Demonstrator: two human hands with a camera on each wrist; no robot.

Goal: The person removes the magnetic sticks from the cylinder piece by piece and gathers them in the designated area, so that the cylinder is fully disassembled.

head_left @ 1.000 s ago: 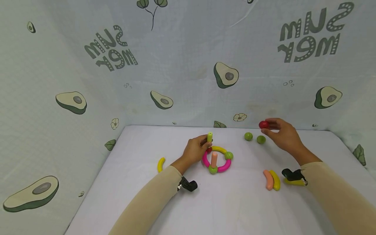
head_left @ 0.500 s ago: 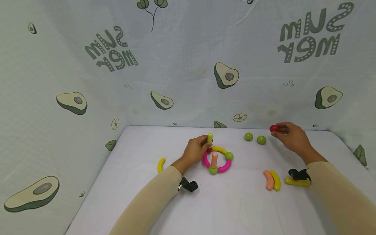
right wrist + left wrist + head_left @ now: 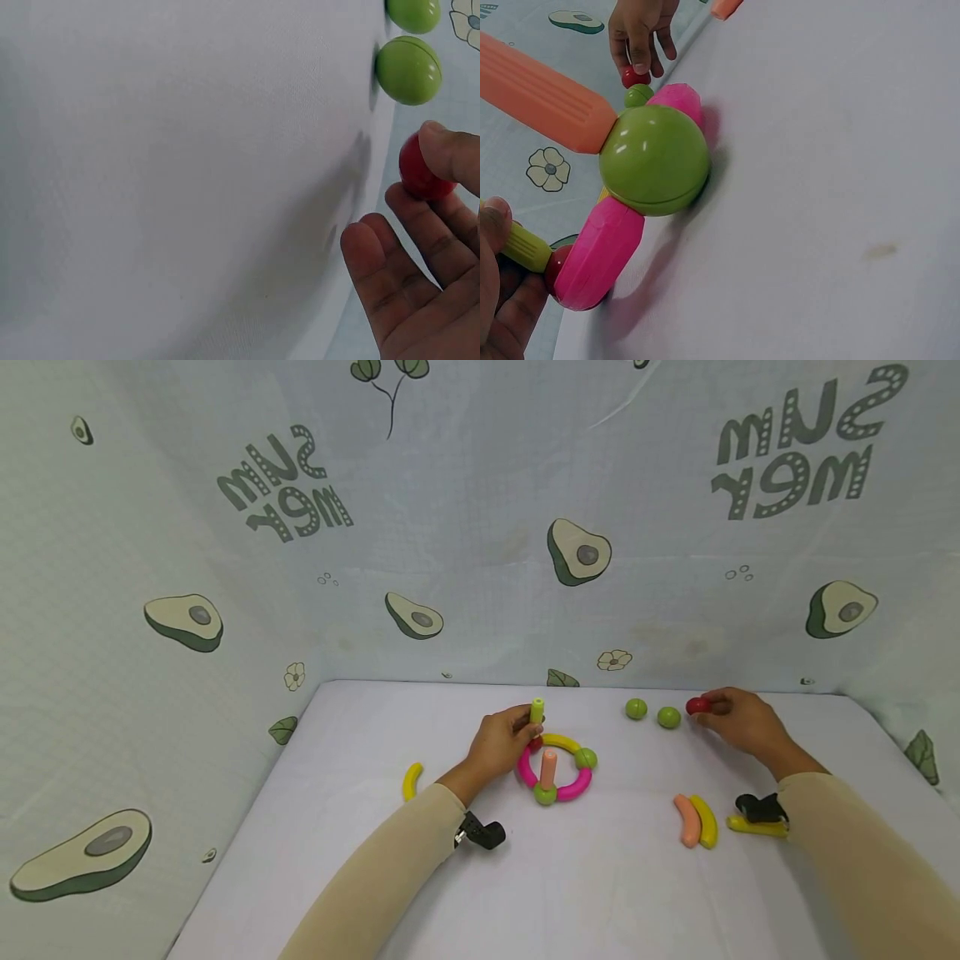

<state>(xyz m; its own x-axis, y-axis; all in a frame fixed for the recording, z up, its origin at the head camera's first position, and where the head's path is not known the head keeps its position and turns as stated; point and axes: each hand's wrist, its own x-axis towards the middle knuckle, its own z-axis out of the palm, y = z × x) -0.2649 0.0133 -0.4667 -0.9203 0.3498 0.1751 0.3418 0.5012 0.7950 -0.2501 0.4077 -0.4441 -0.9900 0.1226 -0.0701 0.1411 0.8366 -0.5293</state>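
My left hand point(image 3: 501, 743) pinches a yellow-green rod point(image 3: 537, 710) that stands upright on a red ball point(image 3: 559, 268) of a ring on the table. The ring joins pink curved pieces point(image 3: 600, 253), a yellow curved piece point(image 3: 561, 742) and green balls point(image 3: 654, 160). An orange rod point(image 3: 548, 768) rises from the ring's near green ball. At the back right, my right hand point(image 3: 742, 723) holds a loose red ball point(image 3: 421, 169) between thumb and fingers, just right of two loose green balls point(image 3: 669, 717). Whether this red ball touches the table is hard to tell.
An orange curved piece point(image 3: 686, 821) and a yellow one point(image 3: 703, 822) lie side by side at the right. Another yellow piece point(image 3: 756, 826) lies partly under the right wrist camera point(image 3: 759, 807). One more yellow curved piece point(image 3: 411, 781) rests left of the left forearm.
My right hand has carried the red ball rightward from above the green balls, then lowered it beside them. The left hand keeps its place on the yellow-green rod.
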